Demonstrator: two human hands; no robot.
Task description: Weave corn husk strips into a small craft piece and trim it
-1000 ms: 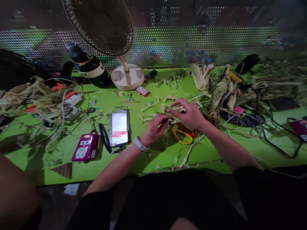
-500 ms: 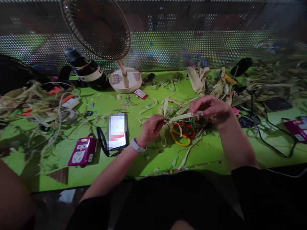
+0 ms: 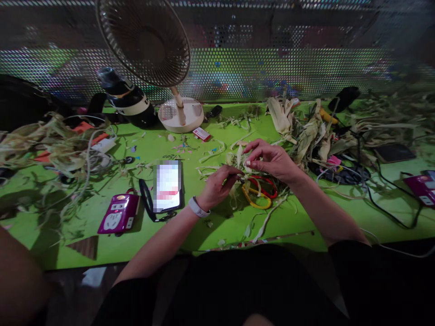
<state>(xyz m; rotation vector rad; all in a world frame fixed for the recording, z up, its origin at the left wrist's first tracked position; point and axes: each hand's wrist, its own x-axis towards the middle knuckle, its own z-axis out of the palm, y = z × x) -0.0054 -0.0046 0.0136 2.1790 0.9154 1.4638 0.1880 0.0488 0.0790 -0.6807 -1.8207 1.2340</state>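
The corn-husk strip (image 3: pixel 242 168) runs short between both pinched grips, left hand (image 3: pixel 217 186) nearer the desk's (image 3: pixel 210 226) front edge, right hand (image 3: pixel 272 162) just beyond.

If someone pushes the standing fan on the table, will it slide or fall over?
The fan probably tips before it slides: its wide head sits high on a thin, tilted stem. The round flat base gives some stability. It looks like light plastic, so a gentle push may move it.

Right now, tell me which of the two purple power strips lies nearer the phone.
The purple power strip just left of the phone, near the table's front edge. The other purple power strip lies far off at the right edge, beyond both hands and the black cables.
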